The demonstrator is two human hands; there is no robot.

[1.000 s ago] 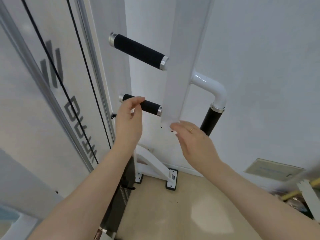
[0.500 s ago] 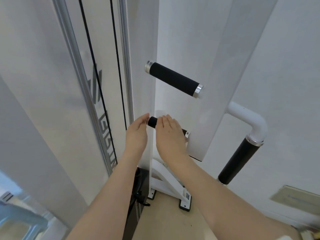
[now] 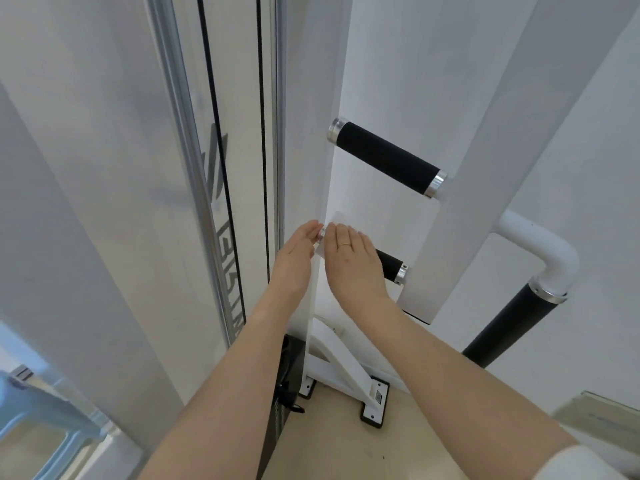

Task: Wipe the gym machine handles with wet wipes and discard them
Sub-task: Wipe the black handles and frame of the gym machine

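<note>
White walls and a pale floor (image 3: 339,441) framed the white machine post (image 3: 460,188), with black cables (image 3: 264,133) running at upper left. At frame center I watched the right hand (image 3: 353,265) lie over the lower handle (image 3: 389,265), fingers nearly straight on a white wipe (image 3: 334,221) and hiding most of the grip; the left hand (image 3: 294,258) touched its metal end cap, fingers loosely extended. The handle's long axis slanted from that cap down-right to the post, parallel to the upper handle (image 3: 386,157).

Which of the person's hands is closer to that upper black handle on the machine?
Right. The right hand lies over the lower handle, just below the upper handle. The left hand sits further left, at the lower handle's end cap.
</note>
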